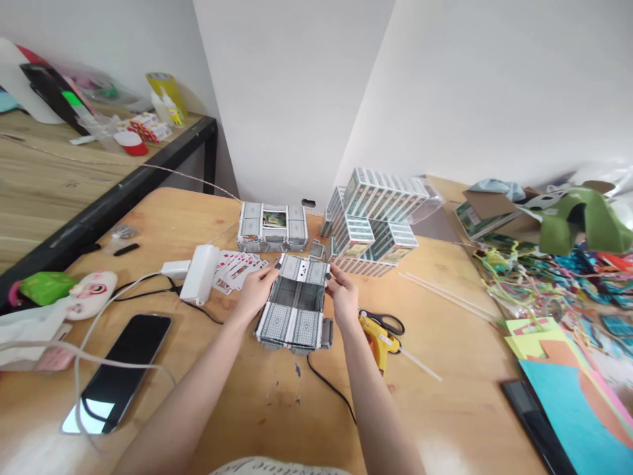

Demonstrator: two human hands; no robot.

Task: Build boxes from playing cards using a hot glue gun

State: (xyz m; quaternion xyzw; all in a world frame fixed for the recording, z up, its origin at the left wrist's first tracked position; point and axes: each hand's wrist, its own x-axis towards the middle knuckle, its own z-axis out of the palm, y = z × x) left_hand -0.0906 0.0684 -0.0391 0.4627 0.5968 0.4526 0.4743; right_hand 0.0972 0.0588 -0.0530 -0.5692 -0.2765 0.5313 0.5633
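Note:
Between my hands is a box made of grey-patterned playing cards (289, 324), with a dark hollow in its middle. My left hand (261, 285) grips its far left corner with thumb and fingers. At the far right corner, my right hand (342, 290) pinches the edge in the same way. A second structure built of cards (273, 227) stands behind, near the wall, with a picture panel in its centre. Loose playing cards (236, 269) lie face up just left of my left hand. Whether the held box touches the table is hard to tell.
Stacked card packs (380, 198) stand at the back right. A yellow glue gun (378, 343) and black-handled scissors (390, 322) lie right of my right hand. A white power adapter (199, 274), cables and a phone (119, 369) are on the left. Coloured paper (568, 396) lies far right.

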